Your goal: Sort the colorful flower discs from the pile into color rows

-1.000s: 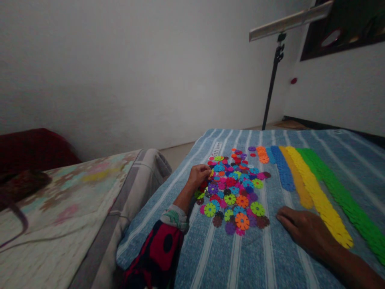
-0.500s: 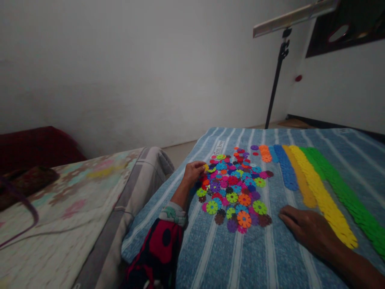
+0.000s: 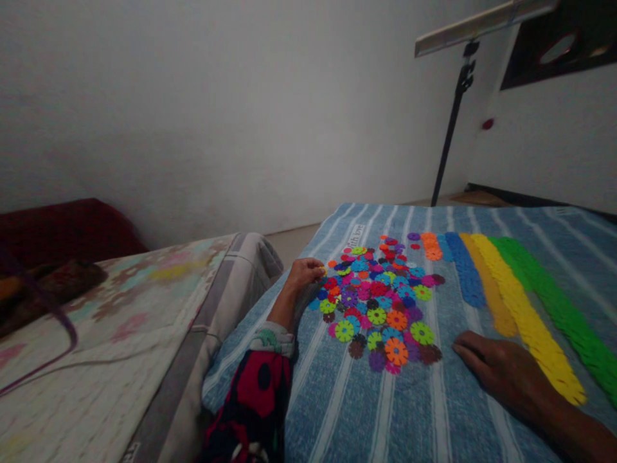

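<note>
The pile (image 3: 377,289) of flat, notched discs lies on a striped blue cloth (image 3: 366,418), its colours mixed: lime, orange, red, pink, purple, brown and blue. Just beside the pile's left edge, the left hand (image 3: 304,276) has its thumb and fingers drawn together in a pinch on a yellow disc (image 3: 322,271), mostly hidden by the fingertips. Right of the pile and nearer the wearer, the right hand (image 3: 501,366) is low over the cloth, back upward, loosely curled; I cannot tell whether it has anything inside.

Also right of the pile, discs of one colour overlap in rows. Going away from it come a short orange row (image 3: 432,247), a light blue row (image 3: 444,247), a blue row (image 3: 463,270), an amber row (image 3: 496,302), a long yellow row (image 3: 523,308) and a long green row (image 3: 559,308). Off the pile's far right corner lie a purple disc (image 3: 414,236) and a small red disc (image 3: 415,247). Beyond the pile, a stand (image 3: 450,128) bears a long bar (image 3: 482,27). Well left of the pile is a floral cover (image 3: 159,334).
</note>
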Demonstrator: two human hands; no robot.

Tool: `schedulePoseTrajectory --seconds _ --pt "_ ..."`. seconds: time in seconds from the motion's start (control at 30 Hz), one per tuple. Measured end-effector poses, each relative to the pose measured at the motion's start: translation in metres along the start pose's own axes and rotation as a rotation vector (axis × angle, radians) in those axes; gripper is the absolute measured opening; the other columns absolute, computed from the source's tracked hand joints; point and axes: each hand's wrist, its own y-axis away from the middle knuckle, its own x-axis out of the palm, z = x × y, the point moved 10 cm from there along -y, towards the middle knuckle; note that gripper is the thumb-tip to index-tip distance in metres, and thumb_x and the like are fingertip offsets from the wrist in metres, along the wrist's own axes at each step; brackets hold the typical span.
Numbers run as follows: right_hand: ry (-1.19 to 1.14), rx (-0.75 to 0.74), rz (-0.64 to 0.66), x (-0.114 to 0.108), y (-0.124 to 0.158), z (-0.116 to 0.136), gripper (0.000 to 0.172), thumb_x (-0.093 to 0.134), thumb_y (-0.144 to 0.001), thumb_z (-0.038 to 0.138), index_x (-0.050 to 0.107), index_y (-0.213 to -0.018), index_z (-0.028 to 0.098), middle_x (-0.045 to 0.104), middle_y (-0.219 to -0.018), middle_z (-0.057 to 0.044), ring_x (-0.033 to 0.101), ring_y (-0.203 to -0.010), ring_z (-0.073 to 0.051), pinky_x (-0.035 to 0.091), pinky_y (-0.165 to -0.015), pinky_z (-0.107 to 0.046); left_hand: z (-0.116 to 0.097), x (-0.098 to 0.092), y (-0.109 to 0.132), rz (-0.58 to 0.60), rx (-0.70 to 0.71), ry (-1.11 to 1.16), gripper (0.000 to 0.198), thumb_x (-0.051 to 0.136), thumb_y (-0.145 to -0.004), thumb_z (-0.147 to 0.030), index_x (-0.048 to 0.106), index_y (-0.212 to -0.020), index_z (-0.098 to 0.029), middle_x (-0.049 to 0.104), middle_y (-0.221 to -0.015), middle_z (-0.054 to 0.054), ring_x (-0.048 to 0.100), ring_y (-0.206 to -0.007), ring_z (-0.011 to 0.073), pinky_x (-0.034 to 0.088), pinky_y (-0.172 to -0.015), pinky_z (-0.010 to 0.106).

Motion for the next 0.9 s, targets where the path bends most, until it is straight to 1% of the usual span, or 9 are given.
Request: schedulePoseTrajectory --seconds 0.1,0.2,0.27,0.43,0.53,0.6,0.67,0.8,0.9 --pt "0.004 -0.004 -0.017 0.0 0.0 0.0 0.039 0.033 -0.095 0.045 0.067 -0.086 0.028 0.073 -0.072 -0.001 0.07 -0.068 -0.022 0.046 -0.062 -0.032 0.01 -0.011 -0.001 0.001 -0.065 -0.077 0.017 0.076 -0.053 -0.021 0.063 -0.058 -0.013 0.058 -0.043 0.0 0.049 -0.04 0.009 0.036 -0.042 0.02" --pt "0.006 0.0 -0.032 0.0 0.001 -0.001 0.038 0.035 -0.095 0.046 0.067 -0.085 0.029 0.073 -0.071 0.0 0.07 -0.067 -0.022 0.046 -0.06 -0.032 0.024 -0.007 0.002 0.065 -0.163 -0.142 0.018 0.074 -0.055 -0.015 0.056 -0.054 -0.014 0.055 -0.039 0.0 0.049 -0.036 0.0101 0.035 -0.04 0.02" --pt "0.008 0.003 -0.039 -0.001 0.001 -0.001 0.038 0.035 -0.094 0.046 0.068 -0.085 0.03 0.073 -0.071 0.0 0.07 -0.066 -0.022 0.046 -0.06 -0.032 0.028 0.0 0.004 0.082 -0.184 -0.14 0.02 0.071 -0.056 -0.011 0.051 -0.053 -0.015 0.056 -0.04 0.0 0.052 -0.037 0.0114 0.036 -0.041 0.021" --pt "0.032 0.016 -0.053 -0.003 0.002 -0.003 0.038 0.036 -0.093 0.047 0.069 -0.084 0.032 0.074 -0.071 0.001 0.07 -0.065 -0.022 0.047 -0.057 -0.031 0.018 0.016 0.003 0.06 -0.077 -0.031 0.018 0.066 -0.06 -0.012 0.049 -0.058 -0.016 0.056 -0.044 -0.002 0.055 -0.041 0.0117 0.04 -0.044 0.021" --pt "0.019 0.014 -0.049 -0.003 0.002 -0.004 0.037 0.036 -0.092 0.048 0.069 -0.085 0.032 0.074 -0.073 0.001 0.07 -0.065 -0.022 0.047 -0.058 -0.031 0.012 0.004 0.0 -0.043 -0.011 0.026 0.015 0.068 -0.059 -0.016 0.053 -0.063 -0.016 0.058 -0.047 -0.001 0.058 -0.044 0.0128 0.041 -0.044 0.02" --pt "0.002 0.011 -0.05 -0.003 0.002 -0.004 0.036 0.037 -0.092 0.048 0.069 -0.084 0.032 0.074 -0.072 0.001 0.07 -0.065 -0.022 0.047 -0.058 -0.031 0.013 -0.01 0.0 -0.126 -0.017 0.033 0.016 0.069 -0.058 -0.017 0.053 -0.062 -0.016 0.057 -0.046 -0.002 0.059 -0.045 0.0131 0.039 -0.043 0.019" --pt "-0.008 0.015 -0.045 -0.002 0.002 -0.004 0.036 0.037 -0.092 0.048 0.069 -0.083 0.032 0.073 -0.071 0.001 0.07 -0.064 -0.022 0.047 -0.057 -0.031 0.017 -0.017 0.0 -0.144 -0.048 0.01 0.017 0.068 -0.057 -0.017 0.052 -0.061 -0.016 0.055 -0.044 -0.003 0.058 -0.043 0.0125 0.037 -0.042 0.018" --pt "-0.007 0.039 -0.026 0.0 0.001 -0.006 0.038 0.036 -0.092 0.05 0.069 -0.085 0.032 0.074 -0.073 0.001 0.07 -0.066 -0.022 0.048 -0.058 -0.033 0.028 0.0 0.004 0.038 -0.144 -0.065 0.019 0.071 -0.054 -0.014 0.052 -0.056 -0.015 0.054 -0.042 -0.002 0.056 -0.041 0.0122 0.039 -0.043 0.02" --pt "-0.003 0.041 -0.017 0.001 0.001 -0.006 0.04 0.034 -0.093 0.05 0.068 -0.085 0.032 0.074 -0.073 0.001 0.071 -0.066 -0.023 0.048 -0.058 -0.033 0.03 0.013 0.006 0.134 -0.157 -0.098 0.019 0.071 -0.052 -0.012 0.052 -0.051 -0.015 0.054 -0.042 -0.001 0.054 -0.041 0.0113 0.04 -0.043 0.021"
